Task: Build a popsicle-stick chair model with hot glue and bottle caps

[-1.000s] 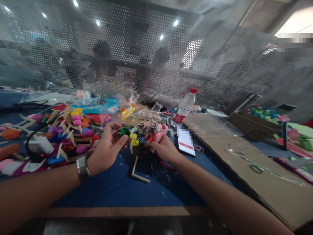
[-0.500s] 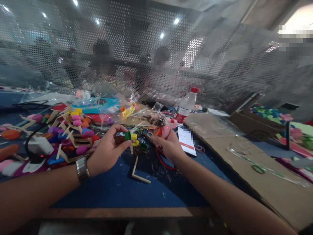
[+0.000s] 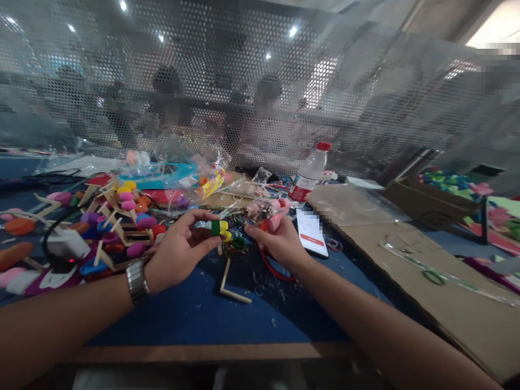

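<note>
My left hand [image 3: 176,252], with a metal watch [image 3: 137,279] on its wrist, pinches a small green plastic cap [image 3: 215,227] between thumb and fingers. Just beyond the cap are yellow round pieces [image 3: 224,231]. To the right, my right hand [image 3: 286,246] is closed round a pink glue gun [image 3: 279,214] with an orange-red part and a small red light. Its front end is hard to make out against the clutter and stands apart from the cap. Between the hands another green cap [image 3: 238,243] lies on the blue table, and nearer is an L-shaped wooden stick piece [image 3: 227,291].
Stick-and-coloured-egg pieces [image 3: 117,222] crowd the left, beside a white plug adapter [image 3: 67,242]. A phone [image 3: 312,233] and a red-capped bottle [image 3: 311,172] stand right of centre. Cardboard [image 3: 390,271] covers the right side. A perforated metal screen [image 3: 227,81] rises behind.
The green cap has turned slightly in my left fingers, so its opening shows less. My right hand and the glue gun have tilted and shifted a little.
</note>
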Demonstrator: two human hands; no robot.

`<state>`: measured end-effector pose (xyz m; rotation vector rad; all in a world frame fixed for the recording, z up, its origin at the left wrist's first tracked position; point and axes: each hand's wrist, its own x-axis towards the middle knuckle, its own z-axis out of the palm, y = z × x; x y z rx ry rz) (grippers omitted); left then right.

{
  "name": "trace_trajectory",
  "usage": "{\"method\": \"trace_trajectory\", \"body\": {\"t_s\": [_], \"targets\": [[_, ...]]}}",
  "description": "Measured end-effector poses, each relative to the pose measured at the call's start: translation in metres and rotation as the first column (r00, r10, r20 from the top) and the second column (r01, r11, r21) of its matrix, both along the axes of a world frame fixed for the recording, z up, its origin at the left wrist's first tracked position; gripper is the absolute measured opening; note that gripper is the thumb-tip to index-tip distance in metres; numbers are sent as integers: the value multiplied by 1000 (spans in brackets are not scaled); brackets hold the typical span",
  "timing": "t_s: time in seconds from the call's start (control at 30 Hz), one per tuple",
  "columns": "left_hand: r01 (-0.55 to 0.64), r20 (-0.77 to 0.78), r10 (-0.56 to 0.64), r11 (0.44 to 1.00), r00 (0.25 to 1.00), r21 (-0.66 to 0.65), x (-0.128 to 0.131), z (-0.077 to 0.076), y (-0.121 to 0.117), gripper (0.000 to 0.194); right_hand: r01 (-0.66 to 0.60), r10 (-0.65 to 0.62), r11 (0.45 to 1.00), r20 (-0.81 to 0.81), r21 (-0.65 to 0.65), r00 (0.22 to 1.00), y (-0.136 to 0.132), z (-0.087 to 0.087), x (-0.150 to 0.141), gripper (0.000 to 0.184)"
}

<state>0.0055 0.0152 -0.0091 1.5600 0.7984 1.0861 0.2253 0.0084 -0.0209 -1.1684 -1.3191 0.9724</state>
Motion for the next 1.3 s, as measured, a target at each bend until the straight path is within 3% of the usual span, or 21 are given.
{"method": "trace_trajectory", "body": {"t_s": [0.2,0.37,0.63,0.77,0.87,1.1,1.3], "targets": [[-37,-41,37,999,998,13,1,-1,1,33,-150,122,975,-169,-164,978,1,-3,-2,36],[-46,-129,51,998,990,42,1,-1,1,33,-182,145,952,-159,-248,977,-1,-2,-6,30],[-3,-173,-2,1000,985,-26,1,-7,6,42,-128,74,980,-324,-150,943,1,-1,-7,39],[61,-211,-76,995,975,-77,0,-7,4,37,-127,85,989,-403,-77,911,0,2,-4,38],[71,-185,-79,996,980,-50,0,-4,2,35,-124,88,989,-358,-80,930,-1,2,-4,35],[-9,-177,17,999,984,44,-1,-4,5,36,-97,74,970,-108,-225,991,0,3,-5,36],[-5,-138,8,1000,990,23,-1,-5,6,34,-65,52,985,-90,-159,995,0,1,-1,32]]}}
